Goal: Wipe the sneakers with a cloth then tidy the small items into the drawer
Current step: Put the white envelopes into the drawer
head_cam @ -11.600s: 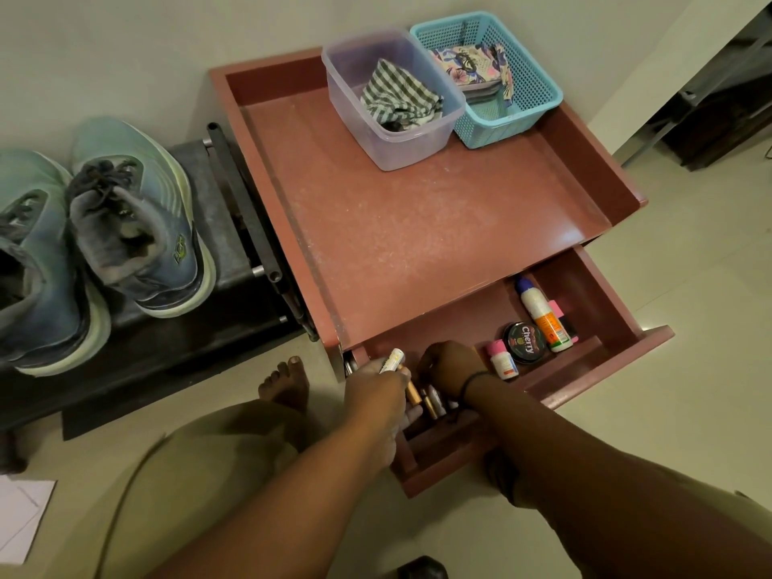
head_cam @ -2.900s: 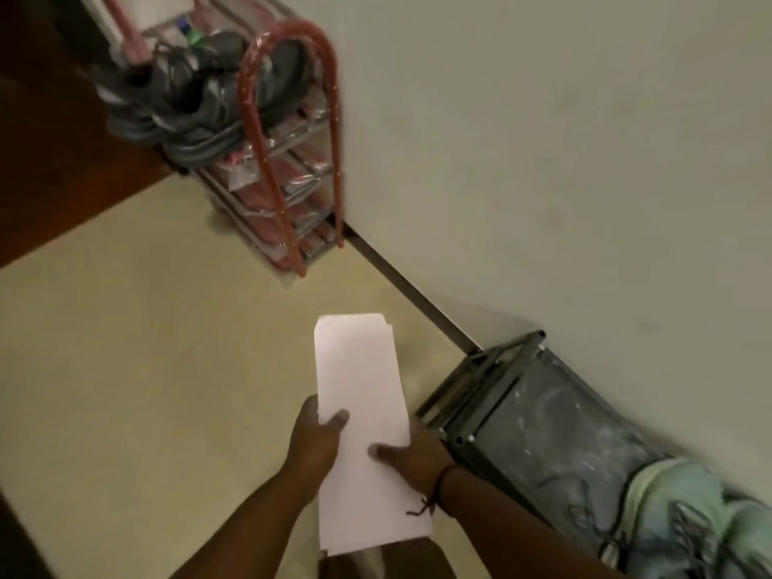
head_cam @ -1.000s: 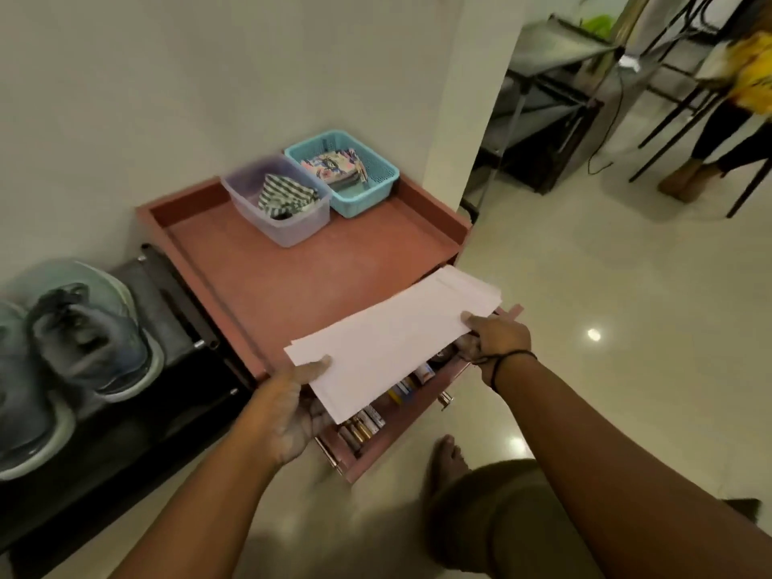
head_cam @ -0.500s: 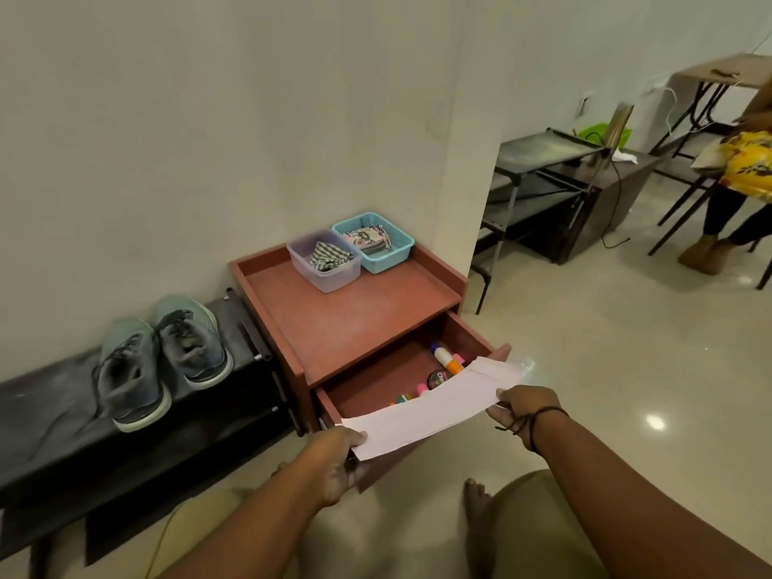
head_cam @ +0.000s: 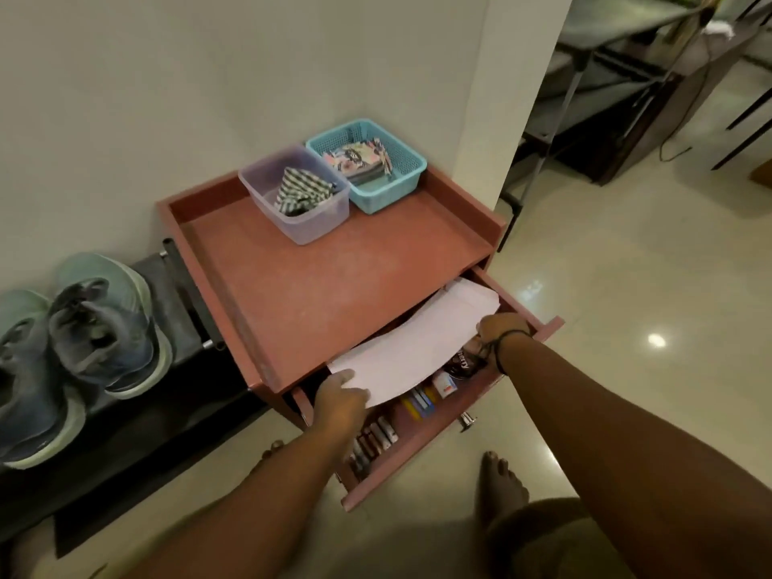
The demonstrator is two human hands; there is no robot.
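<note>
At far left, a pair of grey-green sneakers [head_cam: 79,353] sits on a low black shoe rack [head_cam: 138,445] against the wall, toes toward the wall. Just beside the rack stands a reddish-brown bench [head_cam: 334,277] with a raised rim. At its back edge a clear plastic tub [head_cam: 300,202] holds a checked cloth [head_cam: 301,195], and touching it on the right is a blue basket [head_cam: 378,169] with patterned fabric inside. Below the top, the drawer [head_cam: 451,440] is pulled open. The left hand [head_cam: 340,397] grips the near left corner of a white sheet of paper [head_cam: 417,348], thumb on top and fingers curled under. The paper spans the open drawer, bowed, covering much of what lies in it. Small items [head_cam: 376,438] show along the drawer's front, and a round tin [head_cam: 461,363] peeks out under the paper. The right hand [head_cam: 499,330], a dark band on its wrist, pinches the paper's right edge with curled fingers. A bare foot [head_cam: 501,482] rests on the pale floor.
</note>
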